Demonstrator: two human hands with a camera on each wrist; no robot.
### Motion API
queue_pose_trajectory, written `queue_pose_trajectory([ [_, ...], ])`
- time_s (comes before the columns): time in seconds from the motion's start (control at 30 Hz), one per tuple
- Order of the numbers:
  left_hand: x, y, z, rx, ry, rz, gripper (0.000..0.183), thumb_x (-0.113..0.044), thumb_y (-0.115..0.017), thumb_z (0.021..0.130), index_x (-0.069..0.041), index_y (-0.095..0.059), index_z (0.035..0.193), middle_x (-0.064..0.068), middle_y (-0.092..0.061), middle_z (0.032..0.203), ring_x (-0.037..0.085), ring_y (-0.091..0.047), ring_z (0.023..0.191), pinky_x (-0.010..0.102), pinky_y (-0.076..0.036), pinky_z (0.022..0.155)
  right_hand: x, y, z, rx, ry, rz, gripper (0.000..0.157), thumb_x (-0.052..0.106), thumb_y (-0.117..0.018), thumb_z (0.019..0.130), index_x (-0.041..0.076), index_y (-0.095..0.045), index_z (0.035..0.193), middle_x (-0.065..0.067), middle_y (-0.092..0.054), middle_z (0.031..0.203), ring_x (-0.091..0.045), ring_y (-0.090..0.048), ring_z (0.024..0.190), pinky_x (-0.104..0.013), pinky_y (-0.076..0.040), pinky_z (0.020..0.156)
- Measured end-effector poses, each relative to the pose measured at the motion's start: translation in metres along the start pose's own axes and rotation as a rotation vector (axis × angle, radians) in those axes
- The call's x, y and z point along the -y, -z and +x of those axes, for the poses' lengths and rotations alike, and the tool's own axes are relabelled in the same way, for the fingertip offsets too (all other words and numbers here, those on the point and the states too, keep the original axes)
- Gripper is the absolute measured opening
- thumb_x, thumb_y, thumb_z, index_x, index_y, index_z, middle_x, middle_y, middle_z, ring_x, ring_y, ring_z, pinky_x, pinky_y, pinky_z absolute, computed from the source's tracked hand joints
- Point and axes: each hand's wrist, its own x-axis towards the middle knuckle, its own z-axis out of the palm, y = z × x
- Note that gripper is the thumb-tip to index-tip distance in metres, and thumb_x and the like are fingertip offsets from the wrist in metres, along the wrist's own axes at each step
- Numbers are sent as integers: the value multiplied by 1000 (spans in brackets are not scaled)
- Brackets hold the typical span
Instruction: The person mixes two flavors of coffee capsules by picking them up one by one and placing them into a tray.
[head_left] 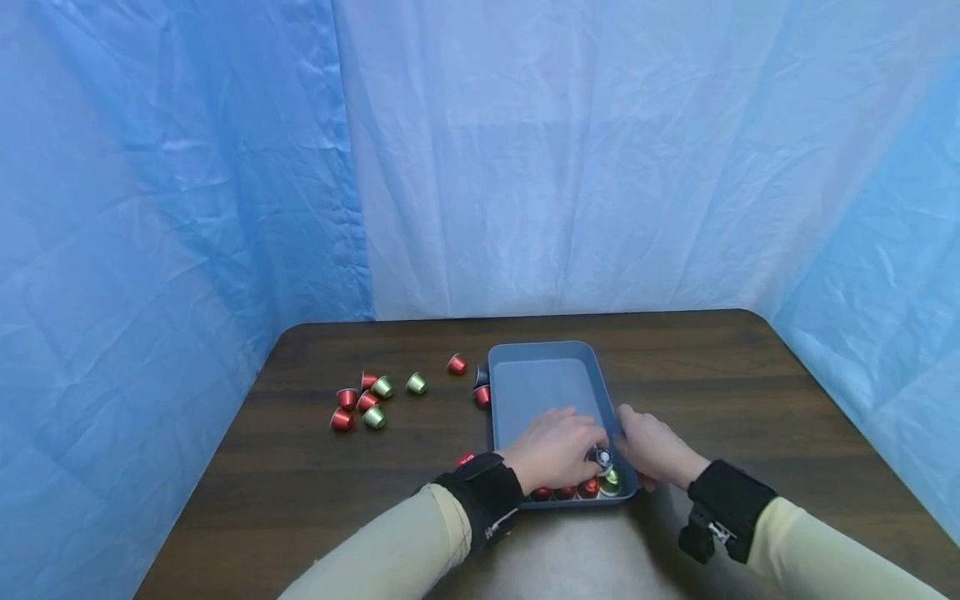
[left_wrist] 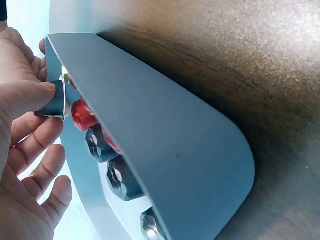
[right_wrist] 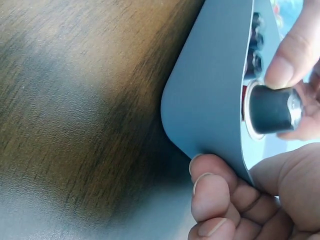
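Has red coffee capsules [head_left: 342, 420] and green coffee capsules [head_left: 374, 417] scattered on the wooden counter [head_left: 247, 500] left of the blue-gray tray [head_left: 536, 371], plus a row of capsules [head_left: 588, 488] lining its near end, partly blocked from both wrist views by the tray's wall. Pinches a dark coffee capsule [right_wrist: 272, 112] between thumb and fingers of the left hand [head_left: 555, 450], at the tray's near right corner, just beside the wall, while gripping that wall with the right hand [head_left: 660, 448], with fingertips on its outer face.
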Motion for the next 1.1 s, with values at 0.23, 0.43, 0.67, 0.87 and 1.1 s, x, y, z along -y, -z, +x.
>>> queue_pose_trajectory([
  [0.23, 4, -8, 8, -26, 27, 14, 25, -38, -76, 93, -26, -73, 114, -15, -67, 95, 5, -57, 89, 23, -42, 79, 2, 1, 1, 11, -22, 2, 27, 9, -55, 104, -7, -48, 124, -10, -58, 75, -20, -60, 48, -33, -50, 47],
  [0.43, 5, -11, 13, -50, 41, 58, 28, -40, -75, 93, -26, -72, 118, -14, -69, 102, 6, -59, 91, 25, -44, 79, 2, 0, 3, 17, -44, 3, 23, 9, -55, 104, -6, -49, 121, -10, -58, 74, -21, -61, 48, -33, -50, 46],
  [0.67, 0, -15, 14, -39, 53, 139, 27, -42, -74, 93, -27, -73, 116, -13, -69, 103, 8, -60, 93, 28, -43, 81, 1, 1, 3, 21, -25, 3, 23, 10, -55, 104, -6, -49, 120, -10, -58, 76, -20, -61, 49, -32, -50, 46],
  [0.87, 0, -18, 11, -9, 53, 164, 28, -44, -73, 94, -28, -75, 118, -11, -69, 109, 10, -61, 98, 28, -44, 83, 1, 1, 2, 24, -16, -2, 21, 10, -56, 104, -4, -49, 118, -10, -57, 76, -20, -60, 49, -33, -50, 47],
  [1.1, 3, -16, 9, 7, 29, 139, 29, -39, -71, 96, -27, -74, 123, -10, -70, 115, 12, -60, 103, 32, -48, 92, -1, 0, 2, 23, -31, 6, 21, 9, -55, 103, -4, -49, 119, -10, -57, 74, -21, -60, 48, -34, -50, 46],
])
